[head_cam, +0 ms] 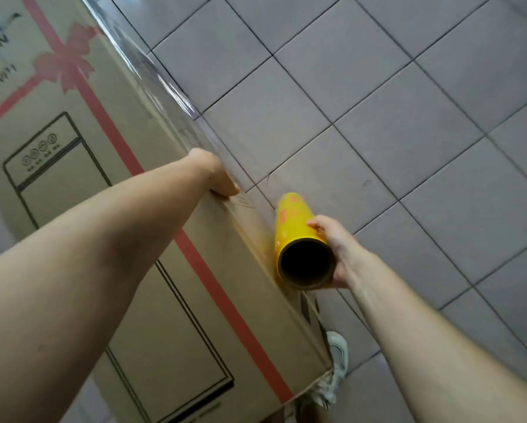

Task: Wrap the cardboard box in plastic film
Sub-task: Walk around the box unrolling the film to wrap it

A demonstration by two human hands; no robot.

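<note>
The cardboard box (pixel 109 166) stands on the grey tiled floor (pixel 408 117), printed with a red ribbon and bow. My left hand (pixel 216 175) hooks over its upper edge, fingers hidden. My right hand (pixel 332 248) grips the yellow film roll (pixel 298 236) beside the box's side, where clear film (pixel 164 83) glistens.

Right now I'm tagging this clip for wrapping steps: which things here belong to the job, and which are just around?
Job:
- cardboard box
- plastic film along the box edge
- yellow film roll
- left hand on the box edge
- right hand gripping the roll

Just around:
- tiled floor
- white shoe
</note>
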